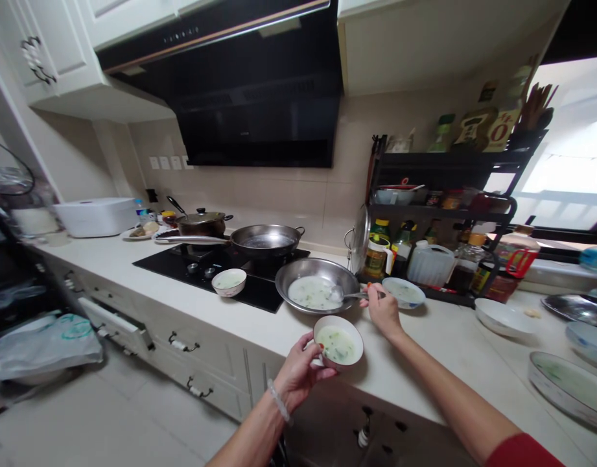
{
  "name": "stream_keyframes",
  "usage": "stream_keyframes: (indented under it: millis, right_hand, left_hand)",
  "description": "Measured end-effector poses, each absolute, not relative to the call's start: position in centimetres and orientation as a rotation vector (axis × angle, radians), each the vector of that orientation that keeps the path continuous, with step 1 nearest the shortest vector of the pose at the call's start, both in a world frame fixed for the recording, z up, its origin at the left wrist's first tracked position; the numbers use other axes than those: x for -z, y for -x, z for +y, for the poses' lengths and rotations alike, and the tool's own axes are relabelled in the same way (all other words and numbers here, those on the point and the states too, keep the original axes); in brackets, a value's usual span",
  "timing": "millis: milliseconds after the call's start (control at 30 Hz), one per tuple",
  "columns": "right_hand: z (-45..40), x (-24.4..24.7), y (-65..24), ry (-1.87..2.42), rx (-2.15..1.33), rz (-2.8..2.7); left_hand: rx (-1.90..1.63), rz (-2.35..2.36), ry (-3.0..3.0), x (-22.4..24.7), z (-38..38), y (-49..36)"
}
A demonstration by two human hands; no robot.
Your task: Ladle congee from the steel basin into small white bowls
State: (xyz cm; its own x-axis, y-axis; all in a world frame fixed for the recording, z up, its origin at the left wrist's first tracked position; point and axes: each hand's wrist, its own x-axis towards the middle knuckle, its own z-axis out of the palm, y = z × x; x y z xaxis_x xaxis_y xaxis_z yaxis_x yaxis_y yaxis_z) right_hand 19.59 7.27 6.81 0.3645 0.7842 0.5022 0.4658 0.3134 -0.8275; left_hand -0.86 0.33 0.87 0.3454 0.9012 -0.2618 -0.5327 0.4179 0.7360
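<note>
My left hand (303,368) is closed on the rim and side of a small white bowl (344,366) of pale green soup, held at the counter's front edge. Just behind it, a wide metal basin (284,285) contains milky soup with green bits. My right hand (382,310) is wrapped round the handle of a ladle (352,296), whose head dips into the soup in the basin. To the left, another small bowl (229,285) of soup stands by the cooktop edge. Behind my right hand sits a blue-rimmed bowl (417,299) of soup.
A wok (269,241) and a lidded pot (201,224) sit on the black cooktop (181,263). A rack (437,159) of bottles stands at the back right. A white bowl (505,318) and a large oval dish (565,395) of soup occupy the right counter. A drawer (116,327) sticks out at left.
</note>
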Motion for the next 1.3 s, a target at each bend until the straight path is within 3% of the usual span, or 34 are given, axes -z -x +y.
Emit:
stream_keyframes:
  millis: [400, 1300]
  right_hand:
    - [9.3, -5.2, -21.0, 1.213, -0.502, -0.826]
    - [7.7, -7.2, -20.7, 1.091, -0.654, -0.644]
  left_hand:
    - [-0.996, 0.737, -0.602, -1.4, 0.0, 0.9]
    - [-1.002, 0.740, -0.611, -1.1, 0.0, 0.9]
